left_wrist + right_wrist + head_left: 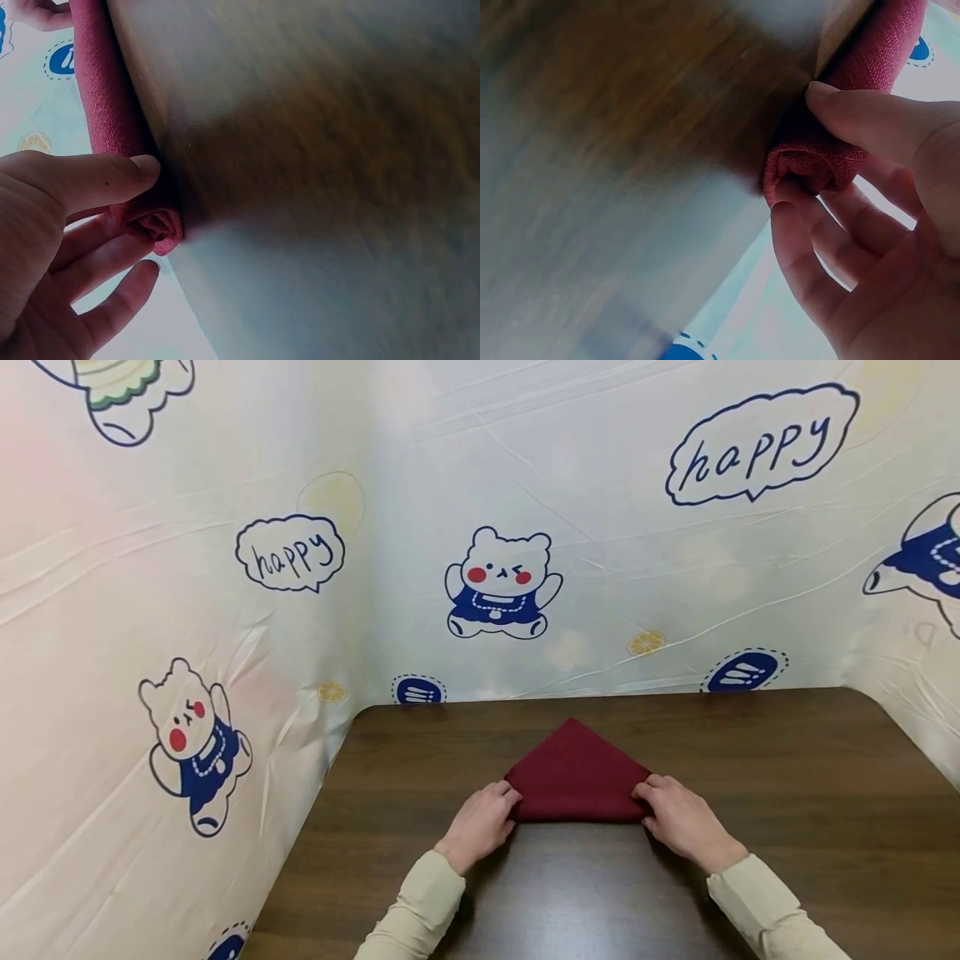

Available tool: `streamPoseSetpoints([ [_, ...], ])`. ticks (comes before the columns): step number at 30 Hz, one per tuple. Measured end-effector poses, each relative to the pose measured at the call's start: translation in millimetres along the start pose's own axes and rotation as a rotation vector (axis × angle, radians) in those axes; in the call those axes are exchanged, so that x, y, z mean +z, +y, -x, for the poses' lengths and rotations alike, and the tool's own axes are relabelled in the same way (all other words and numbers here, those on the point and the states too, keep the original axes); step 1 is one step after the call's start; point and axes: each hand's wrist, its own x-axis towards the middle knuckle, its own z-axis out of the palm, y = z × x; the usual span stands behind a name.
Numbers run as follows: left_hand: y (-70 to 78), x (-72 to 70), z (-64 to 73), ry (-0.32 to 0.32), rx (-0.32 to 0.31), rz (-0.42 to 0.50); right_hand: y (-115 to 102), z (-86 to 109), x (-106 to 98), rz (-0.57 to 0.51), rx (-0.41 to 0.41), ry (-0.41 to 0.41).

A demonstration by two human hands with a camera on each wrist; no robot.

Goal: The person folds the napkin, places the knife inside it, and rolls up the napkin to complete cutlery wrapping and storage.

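A dark red cloth (577, 772) lies on the brown wooden table, its far part a flat triangle pointing away and its near edge rolled into a tube. My left hand (483, 822) grips the left end of the roll. In the left wrist view the thumb lies along the rolled cloth (112, 112) and fingers curl behind it, with the spiral end showing. The right hand (682, 818) holds the right end the same way. In the right wrist view that thumb presses the roll (877, 52) while fingertips sit at its coiled end.
The wooden table (787, 760) extends to both sides and in front of the cloth. A pale curtain (600, 468) printed with bears and the word happy hangs behind the table and along its left and right sides.
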Motion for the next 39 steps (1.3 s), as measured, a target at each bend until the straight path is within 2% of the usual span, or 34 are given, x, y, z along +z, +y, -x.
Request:
streamPoseSetpoints([
  [13,-1.4,1.3,-1.1,0.021,-0.013,0.035,-0.1,0.6,1.6,-0.020,0.008,0.018],
  [22,-3.8,5.8,-1.3,0.041,-0.017,0.078,2.7,0.6,0.6,-0.049,0.028,-0.013],
  [30,-5.8,8.4,-0.6,-0.004,-0.072,0.164,5.1,1.9,-2.4,-0.087,0.060,-0.076],
  [39,-9.1,9.0,-0.2,-0.034,-0.121,0.269,6.1,2.7,-4.1,-0.100,0.082,-0.101],
])
